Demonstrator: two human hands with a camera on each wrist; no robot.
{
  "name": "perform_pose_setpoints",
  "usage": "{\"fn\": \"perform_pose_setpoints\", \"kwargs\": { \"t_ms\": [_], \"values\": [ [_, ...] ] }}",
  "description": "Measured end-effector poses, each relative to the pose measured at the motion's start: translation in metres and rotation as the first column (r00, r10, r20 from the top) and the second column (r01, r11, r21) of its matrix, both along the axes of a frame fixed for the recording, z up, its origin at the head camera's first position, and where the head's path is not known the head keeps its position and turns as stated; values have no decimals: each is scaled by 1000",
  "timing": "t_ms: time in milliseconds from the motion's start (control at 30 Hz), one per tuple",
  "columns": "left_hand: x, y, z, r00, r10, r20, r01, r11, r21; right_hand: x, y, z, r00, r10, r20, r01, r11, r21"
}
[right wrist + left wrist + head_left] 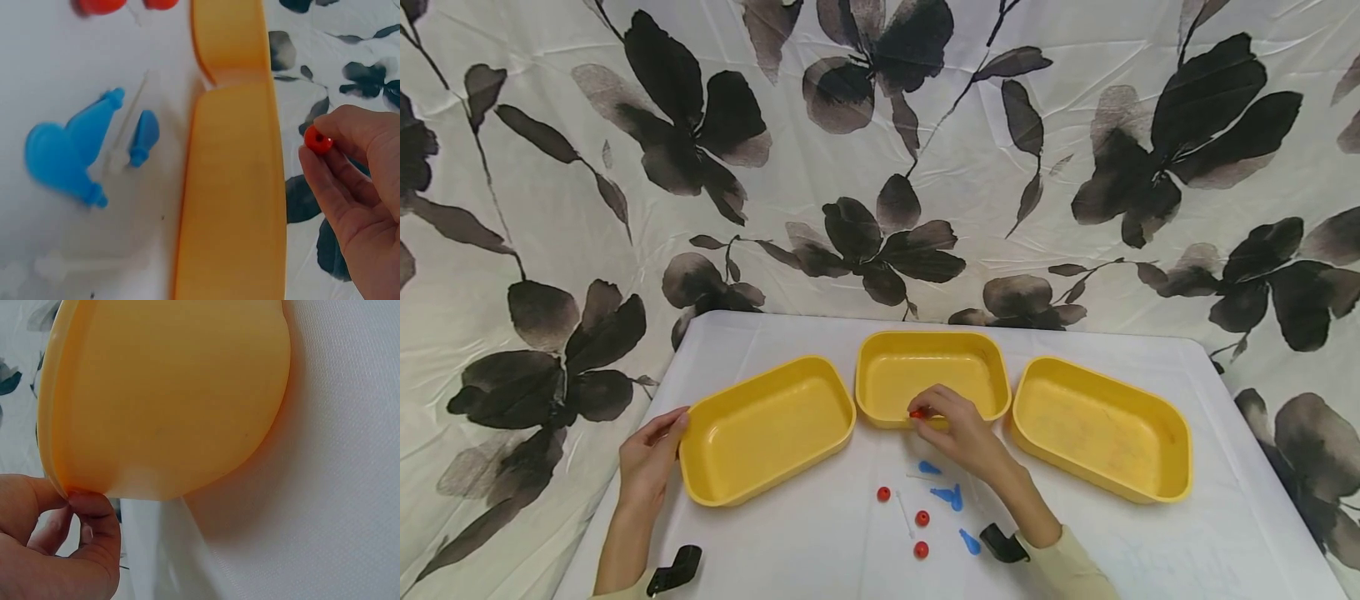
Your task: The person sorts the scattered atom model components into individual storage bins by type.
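Observation:
My left hand (646, 471) pinches the outer end of the left yellow tray (767, 429) at its rim, between thumb and fingers. In the left wrist view that tray's side wall (175, 406) fills much of the picture. Over the near edge of the middle yellow tray (895, 367), my right hand (961, 429) holds a small red bead (319, 140) between thumb and fingertip; a hole shows in the bead. Closest to that hand on the table lie several blue teardrop-shaped pieces (94, 128) and thin white sticks with thicker ends (905, 514).
Three more red beads (922, 518) lie on the white table (790, 550) in front of the middle tray. A third yellow tray (1105, 429) stands angled on the right. Behind the table hangs a floral cloth (865, 150).

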State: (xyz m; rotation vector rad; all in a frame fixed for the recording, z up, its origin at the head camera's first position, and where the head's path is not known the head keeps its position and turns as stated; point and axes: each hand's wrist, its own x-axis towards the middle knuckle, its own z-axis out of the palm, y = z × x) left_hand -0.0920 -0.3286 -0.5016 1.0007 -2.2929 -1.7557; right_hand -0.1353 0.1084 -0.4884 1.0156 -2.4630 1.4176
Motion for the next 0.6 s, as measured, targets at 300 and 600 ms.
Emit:
{"fn": "perform_pose_setpoints", "kwargs": {
  "t_ms": [300,600],
  "values": [
    [2,1,0,1000,6,-1,-6,1000,-6,-8,-17,5,1000,-7,-14,7,1000,-19],
    [0,1,1,1000,6,-6,-6,1000,-10,-16,-37,5,999,-17,39,18,1000,-25]
  ]
}}
